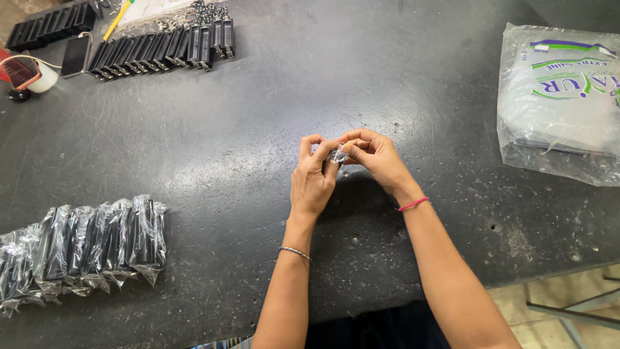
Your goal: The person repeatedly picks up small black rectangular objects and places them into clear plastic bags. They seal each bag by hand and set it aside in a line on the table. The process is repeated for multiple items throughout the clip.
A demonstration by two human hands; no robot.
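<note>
1. The left hand (312, 178) and the right hand (376, 158) meet above the middle of the dark table (258, 129), fingertips together.
2. Between them sits a small clear plastic piece (337, 154), crinkled and shiny; what is inside it cannot be told.
3. The left hand's fingers are curled closed, thumb and forefinger pinching the left edge of the plastic piece.
4. The right hand's fingers are likewise bent closed, gripping the right edge of the plastic piece, so both hands hold it at once, lifted off the table.
5. A thin metal bangle (296, 253) circles the left wrist, below the plastic piece; a pink thread band (414, 204) circles the right wrist, below and to the right of it.
6. Well to the lower left of the plastic piece lies a row of black parts wrapped in clear sleeves (84, 245), side by side, near the table's front edge.
7. Far to the upper left of the plastic piece stands a row of unwrapped black parts (161, 46), packed tightly together.
8. Further left of that row lies a phone (75, 55), with another row of black parts (51, 26) above it near the table's corner.
9. Well to the right of the plastic piece rests a large clear bag pack (558, 103) with green and purple printing, near the table's right edge.
</note>
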